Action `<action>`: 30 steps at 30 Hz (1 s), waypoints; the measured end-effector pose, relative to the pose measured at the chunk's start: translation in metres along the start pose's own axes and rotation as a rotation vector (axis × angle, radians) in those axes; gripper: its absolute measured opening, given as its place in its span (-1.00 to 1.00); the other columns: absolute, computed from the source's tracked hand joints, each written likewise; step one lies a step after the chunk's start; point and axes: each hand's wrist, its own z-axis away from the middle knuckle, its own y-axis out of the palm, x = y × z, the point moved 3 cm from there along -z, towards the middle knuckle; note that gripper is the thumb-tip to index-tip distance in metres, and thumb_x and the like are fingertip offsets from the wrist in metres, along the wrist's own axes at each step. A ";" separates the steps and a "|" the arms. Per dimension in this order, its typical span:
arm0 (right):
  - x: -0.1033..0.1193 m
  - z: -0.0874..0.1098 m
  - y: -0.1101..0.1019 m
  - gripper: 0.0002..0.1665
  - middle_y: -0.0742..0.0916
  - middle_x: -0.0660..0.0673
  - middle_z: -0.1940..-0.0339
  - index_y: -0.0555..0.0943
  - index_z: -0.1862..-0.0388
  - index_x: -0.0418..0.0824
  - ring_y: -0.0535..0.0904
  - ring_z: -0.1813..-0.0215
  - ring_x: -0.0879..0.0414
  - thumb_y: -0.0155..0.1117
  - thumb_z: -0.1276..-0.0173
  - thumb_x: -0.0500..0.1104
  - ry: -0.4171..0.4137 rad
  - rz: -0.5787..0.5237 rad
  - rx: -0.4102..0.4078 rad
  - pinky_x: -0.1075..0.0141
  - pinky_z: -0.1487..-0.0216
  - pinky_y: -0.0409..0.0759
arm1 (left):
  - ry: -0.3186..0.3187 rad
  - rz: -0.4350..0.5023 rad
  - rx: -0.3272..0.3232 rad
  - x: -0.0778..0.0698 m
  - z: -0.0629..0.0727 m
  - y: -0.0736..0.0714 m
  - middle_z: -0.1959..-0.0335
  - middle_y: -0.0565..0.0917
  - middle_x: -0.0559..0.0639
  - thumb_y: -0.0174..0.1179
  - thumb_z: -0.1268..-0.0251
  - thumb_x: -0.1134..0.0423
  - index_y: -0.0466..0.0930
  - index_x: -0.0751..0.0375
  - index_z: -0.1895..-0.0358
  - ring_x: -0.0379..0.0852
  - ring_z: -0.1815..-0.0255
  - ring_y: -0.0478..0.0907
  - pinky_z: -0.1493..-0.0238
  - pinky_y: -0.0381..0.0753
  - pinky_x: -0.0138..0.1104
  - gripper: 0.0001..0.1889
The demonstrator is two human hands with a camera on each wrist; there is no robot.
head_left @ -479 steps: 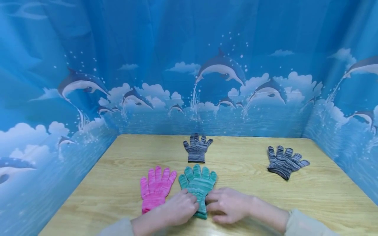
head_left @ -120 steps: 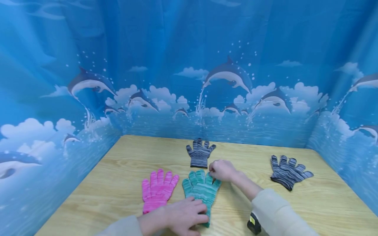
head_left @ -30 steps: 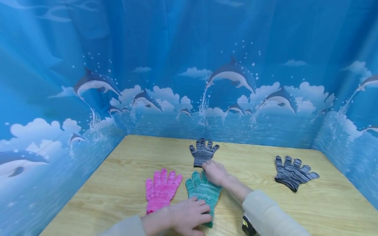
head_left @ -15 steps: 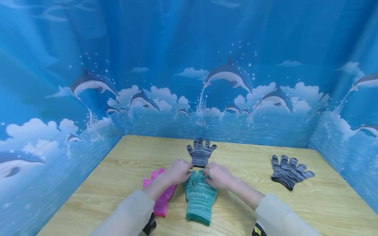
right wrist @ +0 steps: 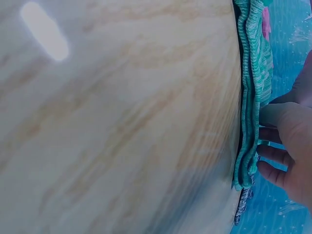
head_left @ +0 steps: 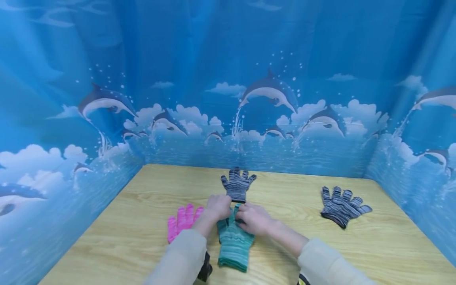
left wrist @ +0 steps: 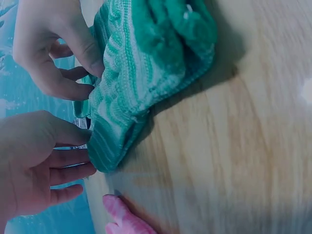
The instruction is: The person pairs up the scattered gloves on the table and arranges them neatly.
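Note:
A green and white striped knit glove (head_left: 234, 247) lies with its cuff toward me, its finger end partly covered by both hands. My left hand (head_left: 218, 208) pinches that end at its left side; in the left wrist view, its thumb and fingers meet the edge of the green glove (left wrist: 129, 73). Close beside it, my right hand (head_left: 254, 219) pinches the finger end from the right. In the right wrist view, the right thumb and fingertips hold the edge of the layered green glove (right wrist: 251, 107). A pink glove (head_left: 181, 221) lies partly under my left forearm.
A grey and black striped glove (head_left: 236, 190) lies just beyond my hands. Another grey striped glove (head_left: 342, 209) lies at the right of the wooden table (head_left: 149, 206). A blue dolphin-print curtain (head_left: 199, 71) surrounds the table's back and sides.
My left hand has gone from the green glove's cuff area up to its finger end, its forearm now crossing the pink glove. My right hand stays near the fingertips, slightly shifted.

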 end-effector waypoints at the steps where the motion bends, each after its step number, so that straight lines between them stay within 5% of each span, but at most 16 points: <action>1: 0.000 0.000 0.000 -0.85 0.64 0.02 0.29 0.67 0.27 -0.09 0.50 0.25 0.14 0.29 -0.20 -0.09 -0.001 -0.001 0.000 0.33 0.22 0.48 | -0.004 0.005 -0.003 0.000 0.000 0.000 0.63 0.44 -0.09 0.21 -0.03 0.30 0.38 0.11 0.67 -0.11 0.51 0.44 0.23 0.48 -0.14 -0.77; 11: -0.004 0.001 0.004 -0.83 0.63 0.01 0.26 0.67 0.24 -0.11 0.52 0.20 0.14 0.29 -0.21 -0.09 -0.012 -0.055 -0.001 0.33 0.19 0.50 | -0.012 0.022 -0.077 0.001 -0.001 0.003 0.65 0.46 -0.08 0.26 0.03 0.30 0.40 0.11 0.67 -0.09 0.52 0.47 0.27 0.49 -0.15 -0.77; 20: -0.005 0.002 0.002 -0.80 0.63 -0.02 0.21 0.66 0.19 -0.14 0.52 0.16 0.12 0.28 -0.23 -0.12 -0.033 -0.074 0.005 0.32 0.16 0.50 | 0.024 0.014 -0.238 -0.002 -0.005 -0.004 0.64 0.52 -0.13 0.18 0.11 0.38 0.55 0.05 0.63 -0.12 0.56 0.46 0.37 0.44 -0.17 -0.87; 30: -0.004 0.003 0.002 -0.79 0.64 -0.04 0.17 0.65 0.16 -0.17 0.53 0.13 0.12 0.25 -0.26 -0.13 -0.040 -0.087 0.019 0.33 0.12 0.50 | 0.068 0.001 -0.255 0.000 -0.005 0.004 0.65 0.49 -0.11 0.21 0.06 0.36 0.49 0.09 0.63 -0.10 0.56 0.46 0.37 0.46 -0.18 -0.87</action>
